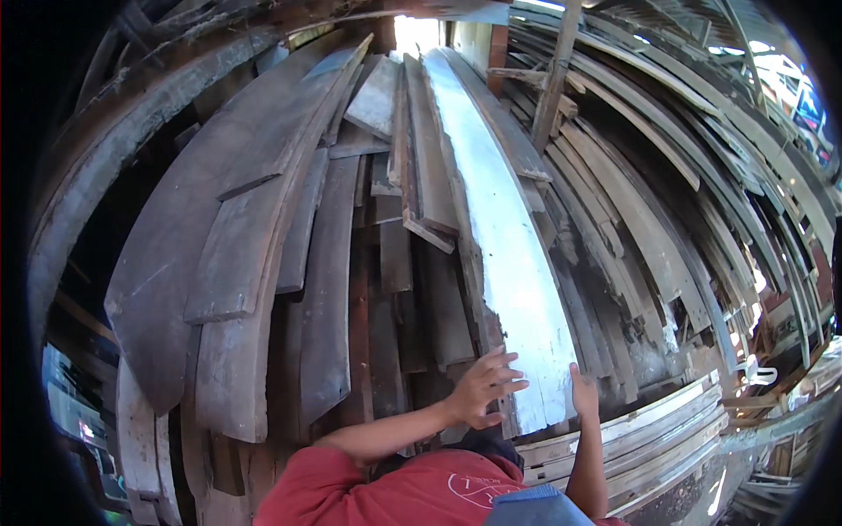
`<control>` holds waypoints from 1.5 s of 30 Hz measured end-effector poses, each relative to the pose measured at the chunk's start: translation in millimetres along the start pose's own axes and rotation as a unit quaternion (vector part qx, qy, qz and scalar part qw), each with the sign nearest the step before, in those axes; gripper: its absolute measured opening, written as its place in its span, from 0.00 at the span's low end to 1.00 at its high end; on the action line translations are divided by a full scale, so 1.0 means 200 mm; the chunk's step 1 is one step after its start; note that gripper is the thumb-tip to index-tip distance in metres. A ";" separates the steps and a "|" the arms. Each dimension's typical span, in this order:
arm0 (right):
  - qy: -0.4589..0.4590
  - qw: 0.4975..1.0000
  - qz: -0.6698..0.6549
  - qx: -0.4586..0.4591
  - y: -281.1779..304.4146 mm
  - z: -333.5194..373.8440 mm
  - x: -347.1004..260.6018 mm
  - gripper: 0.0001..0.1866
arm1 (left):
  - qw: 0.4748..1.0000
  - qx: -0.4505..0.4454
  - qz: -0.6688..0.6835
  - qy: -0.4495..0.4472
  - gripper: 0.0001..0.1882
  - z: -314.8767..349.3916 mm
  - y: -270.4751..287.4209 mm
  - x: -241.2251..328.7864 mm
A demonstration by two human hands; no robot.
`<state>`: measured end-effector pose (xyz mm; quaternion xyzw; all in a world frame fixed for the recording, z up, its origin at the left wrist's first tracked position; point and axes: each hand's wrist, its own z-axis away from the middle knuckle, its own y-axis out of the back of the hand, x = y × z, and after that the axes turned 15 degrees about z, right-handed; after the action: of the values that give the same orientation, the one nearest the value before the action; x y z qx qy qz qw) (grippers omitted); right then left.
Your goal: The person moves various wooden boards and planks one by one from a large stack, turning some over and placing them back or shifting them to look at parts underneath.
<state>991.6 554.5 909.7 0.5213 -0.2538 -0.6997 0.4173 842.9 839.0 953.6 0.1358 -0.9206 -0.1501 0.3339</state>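
A long plank with a white painted face (517, 263) runs away from me over the wood pile, its near end close to my body. My left hand (485, 387) is at the plank's rough left edge near that end. Its fingers are spread and reach over the edge onto the white face. My right hand (585, 393) grips the right edge close to the near corner. The thumb shows at the edge, while the other fingers are mostly hidden beneath or behind the wood.
Weathered grey-brown boards (237, 254) lie stacked at the left, and more long boards (631, 219) lean along the right. A wooden post (557, 74) stands at the far right. Low stacked planks (640, 438) lie beside my right arm. A white plastic chair (756, 372) is farther right.
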 end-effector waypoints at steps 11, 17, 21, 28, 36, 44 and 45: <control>-0.026 0.999 -0.010 0.042 -0.05 -0.05 0.12 0.49 | 0.999 0.037 0.016 -0.003 0.15 -0.06 -0.12 -0.06; -0.057 0.994 0.063 0.066 -0.06 0.29 -0.22 0.48 | 0.997 0.029 0.034 0.060 0.13 0.01 0.15 0.17; -0.059 0.995 0.066 0.047 -0.09 0.41 -0.30 0.44 | 0.996 0.041 0.056 0.064 0.13 0.08 0.27 0.22; -0.021 0.986 -0.156 -0.062 -0.13 0.44 -0.13 0.32 | 0.957 0.226 0.053 0.171 0.31 0.20 0.22 0.37; -0.106 0.707 -0.682 -0.152 -0.11 0.86 -0.40 0.35 | 0.662 0.419 0.435 0.445 0.49 0.08 0.10 0.42; -0.098 0.742 -0.663 0.018 0.17 0.27 0.17 0.34 | 0.762 0.094 0.329 0.549 0.50 -0.22 -0.48 0.10; -0.144 0.719 -0.680 0.014 0.19 0.17 0.29 0.34 | 0.761 0.036 0.347 0.547 0.52 -0.18 -0.52 -0.05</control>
<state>965.1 483.2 920.7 0.4527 0.1020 -0.8582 -0.2193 889.2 740.1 937.2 -0.1217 -0.5709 0.1092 0.8046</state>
